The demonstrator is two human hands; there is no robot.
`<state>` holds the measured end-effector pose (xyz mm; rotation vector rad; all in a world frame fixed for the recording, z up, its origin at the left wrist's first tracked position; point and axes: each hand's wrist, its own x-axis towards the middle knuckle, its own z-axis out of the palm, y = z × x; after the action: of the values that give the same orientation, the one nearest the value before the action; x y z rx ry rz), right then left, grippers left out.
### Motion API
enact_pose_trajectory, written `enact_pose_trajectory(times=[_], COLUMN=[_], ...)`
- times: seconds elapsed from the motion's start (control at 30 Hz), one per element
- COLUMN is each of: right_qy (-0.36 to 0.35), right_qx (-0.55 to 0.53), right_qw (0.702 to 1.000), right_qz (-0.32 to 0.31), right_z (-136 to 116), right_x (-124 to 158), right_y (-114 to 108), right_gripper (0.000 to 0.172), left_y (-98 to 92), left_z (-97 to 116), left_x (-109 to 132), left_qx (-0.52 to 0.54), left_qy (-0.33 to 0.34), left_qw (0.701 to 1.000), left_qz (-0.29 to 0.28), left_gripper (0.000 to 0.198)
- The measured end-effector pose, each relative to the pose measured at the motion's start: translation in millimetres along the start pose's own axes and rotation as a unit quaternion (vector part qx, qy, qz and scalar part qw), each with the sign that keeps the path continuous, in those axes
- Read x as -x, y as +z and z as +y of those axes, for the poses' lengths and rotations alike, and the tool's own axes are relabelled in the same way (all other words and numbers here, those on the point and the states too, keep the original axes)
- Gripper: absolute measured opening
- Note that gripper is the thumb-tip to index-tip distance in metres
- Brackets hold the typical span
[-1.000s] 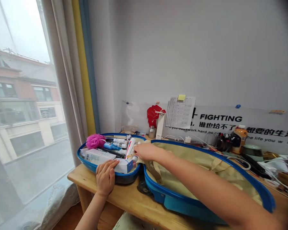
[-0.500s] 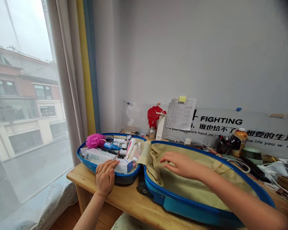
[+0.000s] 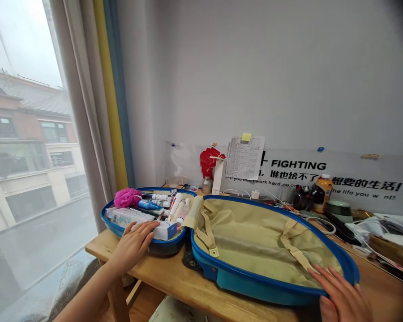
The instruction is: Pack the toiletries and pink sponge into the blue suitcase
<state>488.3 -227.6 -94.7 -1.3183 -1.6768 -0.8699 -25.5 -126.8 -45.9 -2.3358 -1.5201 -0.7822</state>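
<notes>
A blue suitcase (image 3: 255,282) lies opened out on the wooden table. Its left half holds a pink bath puff (image 3: 127,197), a blue bottle (image 3: 149,205), tubes and white boxes. My left hand (image 3: 137,241) rests over the near rim of that half, fingers stretched onto a white box with a blue end (image 3: 165,230). The right half shows a beige lining (image 3: 242,232) with a strap (image 3: 206,230) on the left and a buckled strap (image 3: 295,250) on the right. My right hand (image 3: 342,290) lies with fingers spread over the near right rim, fingertips by the buckled strap's end.
Behind the suitcase stand a small jar (image 3: 206,184), a white lamp-like stand (image 3: 217,176) and an orange-labelled bottle (image 3: 322,193). Cables and clutter (image 3: 386,241) lie at the right. A window with curtains (image 3: 87,112) is on the left.
My right hand has moved from above the left part of the lining to the near right rim. My left hand has shifted slightly, its fingers stretching further over the boxes. The view has turned slightly right.
</notes>
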Motion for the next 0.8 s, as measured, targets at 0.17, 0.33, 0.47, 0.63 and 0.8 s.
enact_pose_trajectory(times=[0.17, 0.33, 0.47, 0.63, 0.8], right_qy=[0.030, 0.035, 0.053, 0.041, 0.026], right_qx=[-0.031, -0.029, -0.028, -0.035, -0.034], right_qw=[0.998, 0.999, 0.998, 0.998, 0.999], right_qz=[0.036, 0.014, 0.007, 0.015, 0.025], right_z=[-10.4, -10.4, -12.1, -13.8, -13.9], right_x=[2.4, 6.0, 6.5, 4.3, 3.8], right_y=[6.7, 3.1, 0.9, 1.2, 0.3], right_gripper=[0.038, 0.038, 0.037, 0.039, 0.039], left_y=[-24.7, -36.6, -37.4, -37.7, -45.6], left_z=[3.2, 6.3, 2.3, -4.6, -0.5], left_x=[-24.4, -59.6, -82.2, -103.1, -108.6], left_qx=[0.026, 0.046, 0.055, 0.064, 0.074], left_qy=[0.002, 0.029, 0.037, 0.031, 0.008], left_qw=[0.990, 0.964, 0.940, 0.911, 0.897], left_qz=[-0.138, -0.259, -0.334, -0.406, -0.435], left_gripper=[0.043, 0.056, 0.065, 0.072, 0.077])
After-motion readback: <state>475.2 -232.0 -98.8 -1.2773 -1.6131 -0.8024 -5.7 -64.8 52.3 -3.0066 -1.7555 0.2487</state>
